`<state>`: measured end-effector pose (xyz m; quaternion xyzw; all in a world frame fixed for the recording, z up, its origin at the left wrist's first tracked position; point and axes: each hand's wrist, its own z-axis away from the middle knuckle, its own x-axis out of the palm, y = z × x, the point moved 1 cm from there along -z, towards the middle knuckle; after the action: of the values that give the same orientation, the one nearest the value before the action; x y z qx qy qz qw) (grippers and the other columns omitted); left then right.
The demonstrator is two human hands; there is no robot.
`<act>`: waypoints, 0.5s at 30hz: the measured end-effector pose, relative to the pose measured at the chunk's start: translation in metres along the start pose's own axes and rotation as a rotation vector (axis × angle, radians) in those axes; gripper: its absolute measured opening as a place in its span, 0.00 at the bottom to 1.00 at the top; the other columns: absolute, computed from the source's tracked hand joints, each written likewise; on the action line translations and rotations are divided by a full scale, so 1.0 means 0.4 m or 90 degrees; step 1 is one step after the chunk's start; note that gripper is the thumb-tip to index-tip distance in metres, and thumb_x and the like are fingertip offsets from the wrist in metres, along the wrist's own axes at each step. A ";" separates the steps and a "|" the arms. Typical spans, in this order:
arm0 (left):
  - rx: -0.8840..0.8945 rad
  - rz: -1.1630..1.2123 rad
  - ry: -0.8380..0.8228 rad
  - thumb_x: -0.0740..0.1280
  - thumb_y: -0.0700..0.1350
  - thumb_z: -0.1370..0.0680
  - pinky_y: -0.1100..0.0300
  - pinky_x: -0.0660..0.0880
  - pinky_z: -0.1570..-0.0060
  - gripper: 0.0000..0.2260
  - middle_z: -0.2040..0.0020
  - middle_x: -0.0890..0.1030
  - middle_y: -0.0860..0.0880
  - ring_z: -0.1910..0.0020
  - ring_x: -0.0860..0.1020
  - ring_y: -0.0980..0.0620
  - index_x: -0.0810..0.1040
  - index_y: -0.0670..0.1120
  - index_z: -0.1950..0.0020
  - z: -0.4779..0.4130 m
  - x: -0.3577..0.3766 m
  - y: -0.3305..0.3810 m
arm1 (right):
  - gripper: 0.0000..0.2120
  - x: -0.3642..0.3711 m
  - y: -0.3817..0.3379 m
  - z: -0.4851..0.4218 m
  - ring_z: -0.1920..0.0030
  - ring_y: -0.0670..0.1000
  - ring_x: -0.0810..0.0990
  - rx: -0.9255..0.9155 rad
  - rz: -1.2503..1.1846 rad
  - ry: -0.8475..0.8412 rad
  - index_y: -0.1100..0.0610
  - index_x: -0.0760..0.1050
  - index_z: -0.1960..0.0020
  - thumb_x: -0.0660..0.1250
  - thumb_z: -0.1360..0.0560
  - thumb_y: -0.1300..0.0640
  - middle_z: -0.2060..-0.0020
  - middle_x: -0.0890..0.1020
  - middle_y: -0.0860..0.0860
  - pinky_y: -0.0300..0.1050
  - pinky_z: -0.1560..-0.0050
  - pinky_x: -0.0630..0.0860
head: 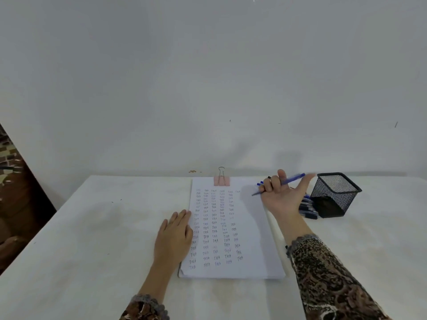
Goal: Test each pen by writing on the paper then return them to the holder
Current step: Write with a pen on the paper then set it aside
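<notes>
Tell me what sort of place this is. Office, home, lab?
Looks like a plain writing desk, possibly at home. Cues: a white-covered table against a bare white wall, clipped paper filled with rows of handwritten "test", and a black mesh pen holder with pens lying beside it.

Blue pen (pixel 291 178) slanted in right hand (pixel 282 197); paper (pixel 254 227) filled with "test" rows; black mesh holder (pixel 332 190) right of paper, pens (pixel 308 210) lying beside

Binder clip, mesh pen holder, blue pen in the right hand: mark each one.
binder clip (pixel 221 181): head view, on its pink body.
mesh pen holder (pixel 332 192): head view, on its front mesh wall.
blue pen (pixel 293 177): head view, on its upper barrel.
</notes>
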<state>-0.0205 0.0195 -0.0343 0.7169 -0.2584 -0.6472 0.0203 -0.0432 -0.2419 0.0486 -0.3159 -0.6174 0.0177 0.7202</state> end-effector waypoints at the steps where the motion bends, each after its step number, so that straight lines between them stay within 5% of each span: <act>1: 0.000 -0.004 -0.001 0.30 0.58 0.35 0.56 0.48 0.27 0.41 0.25 0.58 0.54 0.25 0.54 0.54 0.57 0.50 0.25 0.000 0.000 0.000 | 0.26 -0.002 0.002 -0.003 0.74 0.50 0.55 -0.002 0.001 -0.005 0.54 0.73 0.70 0.65 0.45 0.29 0.79 0.57 0.48 0.43 0.68 0.55; 4: 0.002 -0.003 0.013 0.30 0.57 0.34 0.56 0.49 0.27 0.40 0.25 0.60 0.53 0.25 0.55 0.54 0.58 0.50 0.25 -0.003 0.006 -0.002 | 0.21 -0.007 0.010 -0.016 0.76 0.50 0.56 -0.018 -0.001 -0.014 0.54 0.74 0.70 0.71 0.51 0.38 0.80 0.57 0.48 0.42 0.70 0.56; 6: 0.004 -0.002 0.016 0.31 0.57 0.33 0.56 0.49 0.27 0.39 0.26 0.60 0.53 0.25 0.56 0.54 0.59 0.50 0.26 -0.005 0.009 -0.005 | 0.24 -0.004 0.017 -0.029 0.76 0.49 0.56 -0.014 -0.020 -0.003 0.54 0.77 0.66 0.71 0.48 0.34 0.79 0.58 0.48 0.42 0.71 0.55; 8: 0.005 0.002 0.018 0.31 0.57 0.33 0.57 0.48 0.27 0.39 0.26 0.60 0.53 0.25 0.55 0.54 0.59 0.50 0.26 -0.007 0.010 -0.006 | 0.26 0.000 0.029 -0.051 0.76 0.48 0.57 -0.009 -0.006 0.028 0.54 0.78 0.57 0.65 0.38 0.31 0.77 0.61 0.47 0.40 0.71 0.55; 11: 0.000 0.002 0.009 0.31 0.57 0.34 0.58 0.46 0.27 0.39 0.25 0.59 0.54 0.25 0.54 0.55 0.58 0.51 0.26 -0.011 0.010 -0.006 | 0.21 -0.016 0.056 -0.101 0.76 0.45 0.70 -0.001 0.096 0.043 0.55 0.76 0.50 0.52 0.21 0.41 0.75 0.76 0.47 0.35 0.71 0.67; 15: 0.000 -0.006 -0.002 0.30 0.58 0.34 0.57 0.46 0.27 0.40 0.25 0.57 0.55 0.25 0.53 0.55 0.56 0.51 0.25 -0.013 0.008 -0.007 | 0.32 -0.047 0.083 -0.132 0.74 0.48 0.78 0.059 0.322 0.044 0.57 0.77 0.50 0.41 0.21 0.38 0.69 0.83 0.52 0.39 0.68 0.77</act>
<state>-0.0145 0.0189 -0.0373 0.7174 -0.2550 -0.6481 0.0167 0.0119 -0.2459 0.0142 -0.4273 -0.4922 0.2143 0.7275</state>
